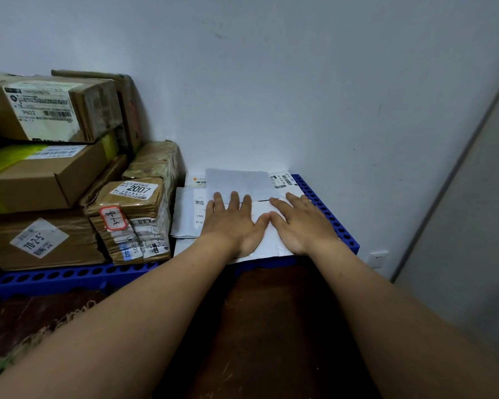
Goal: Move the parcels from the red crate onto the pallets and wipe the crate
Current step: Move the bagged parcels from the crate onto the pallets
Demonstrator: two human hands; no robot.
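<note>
Head view: the left hand [232, 223] and right hand [303, 224] lie palm-down side by side on a flat white parcel [261, 210], thumb tips close together. The fingers [234, 201] are straight and slightly spread, pressing flat and pinching nothing.

The parcel is a smooth plastic mailer. It tops a low stack of similar labelled mailers on the blue pallet [324, 210]. Just beyond the fingertips lies a pale grey mailer [238, 181], and right behind it the wall [300, 96] closes off the far edge.

Right of the fingers runs a bare strip of the pallet's rim, hard plastic dotted with round holes.

Left of the fingers, a brown parcel [136, 223] wrapped in wrinkled tape stands near. Beyond it, stacked cardboard boxes [41, 180] rise higher than the hands.

Back toward the wrists, the pallet's front edge drops to dark brown floor [271, 326], which lies open.
</note>
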